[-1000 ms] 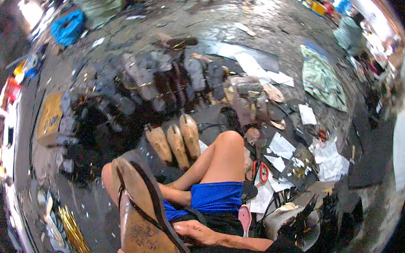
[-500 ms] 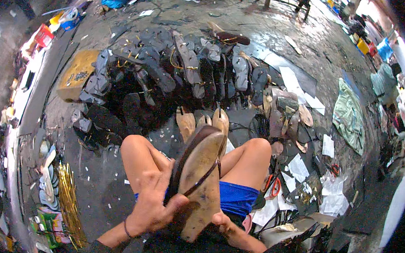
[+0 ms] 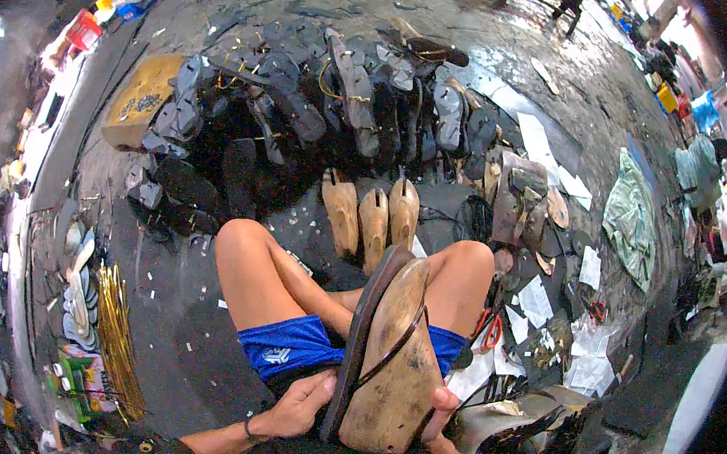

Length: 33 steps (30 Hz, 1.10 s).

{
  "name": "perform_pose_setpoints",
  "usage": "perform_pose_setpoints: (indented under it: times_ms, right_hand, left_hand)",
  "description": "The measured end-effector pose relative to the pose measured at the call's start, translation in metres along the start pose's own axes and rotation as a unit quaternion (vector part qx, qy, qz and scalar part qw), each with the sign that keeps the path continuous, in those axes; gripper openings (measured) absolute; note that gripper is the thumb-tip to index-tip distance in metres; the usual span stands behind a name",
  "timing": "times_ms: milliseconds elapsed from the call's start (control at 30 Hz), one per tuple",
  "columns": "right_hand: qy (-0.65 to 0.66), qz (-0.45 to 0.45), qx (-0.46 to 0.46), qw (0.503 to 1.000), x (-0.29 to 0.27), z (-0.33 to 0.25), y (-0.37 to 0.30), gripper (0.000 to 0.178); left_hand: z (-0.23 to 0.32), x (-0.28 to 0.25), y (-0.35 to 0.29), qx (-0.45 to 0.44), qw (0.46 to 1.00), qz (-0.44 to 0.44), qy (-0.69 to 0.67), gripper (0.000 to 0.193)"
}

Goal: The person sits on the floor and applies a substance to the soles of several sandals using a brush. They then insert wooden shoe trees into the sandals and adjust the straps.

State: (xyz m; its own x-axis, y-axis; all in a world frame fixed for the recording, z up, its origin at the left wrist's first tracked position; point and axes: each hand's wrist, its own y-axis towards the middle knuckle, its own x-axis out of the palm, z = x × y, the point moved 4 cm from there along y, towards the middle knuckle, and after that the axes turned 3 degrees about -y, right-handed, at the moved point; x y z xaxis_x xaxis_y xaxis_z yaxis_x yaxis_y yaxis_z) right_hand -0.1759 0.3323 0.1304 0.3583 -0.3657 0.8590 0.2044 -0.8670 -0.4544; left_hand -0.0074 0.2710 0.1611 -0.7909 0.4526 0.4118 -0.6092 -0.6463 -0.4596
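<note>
Over my lap, a worn wooden shoe last (image 3: pixel 391 396) stands heel toward me, with a dark brown sandal (image 3: pixel 359 336) along its left side. The sandal's thin strap (image 3: pixel 398 346) crosses over the last. My left hand (image 3: pixel 301 407) is closed at the sandal's heel end, thumb up against the sole's edge. On the other side, my right hand (image 3: pixel 440 416) grips the lower right side of the last; most of its fingers are hidden behind the wood. Three more wooden lasts, including a middle one (image 3: pixel 372 228), lie on the floor beyond my crossed legs.
Many dark sandals (image 3: pixel 292 102) are piled beyond the lasts. A tan block (image 3: pixel 141 102) with small metal bits stands left of them. Red-handled scissors (image 3: pixel 488 331) and paper scraps (image 3: pixel 536 300) lie at right. Golden strips (image 3: pixel 118 339) lie at left, a green cloth (image 3: pixel 631 219) far right.
The sandal and last have shifted right and lower, toward my body. My left hand has gone from spread along the sole to closed at its heel end. The view has tilted down.
</note>
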Motion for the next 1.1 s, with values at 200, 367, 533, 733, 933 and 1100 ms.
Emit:
perform_pose_setpoints:
  times_ms: [200, 367, 533, 733, 933, 1100]
  right_hand:
    - [-0.027, 0.010, -0.003, 1.000, 0.007, -0.010, 0.005, 0.095]
    - [-0.074, -0.009, -0.009, 0.997, 0.019, -0.025, 0.021, 0.099]
    - [-0.167, -0.047, -0.019, 0.985, 0.047, -0.047, 0.038, 0.104]
    - [-0.515, -0.046, -0.042, 0.855, 0.015, -0.004, 0.116, 0.114]
    - [-0.522, 0.001, 0.028, 0.853, -0.026, 0.060, 0.126, 0.103]
    - [-0.555, -0.003, 0.029, 0.831, -0.016, 0.050, 0.119, 0.099]
  left_hand:
    - [-0.003, -0.013, -0.023, -0.150, 0.989, -0.010, 0.008, 0.040]
    - [-0.007, -0.009, -0.004, -0.052, 0.993, -0.086, -0.056, 0.055]
    - [-0.018, -0.013, 0.024, -0.010, 0.976, -0.080, -0.200, 0.091]
    - [0.025, -0.077, 0.020, 0.082, 0.992, 0.054, 0.079, 0.080]
    - [-0.047, -0.088, 0.012, 0.093, 0.957, 0.204, 0.186, 0.065]
    - [-0.045, -0.079, 0.007, 0.031, 0.980, 0.182, 0.078, 0.065]
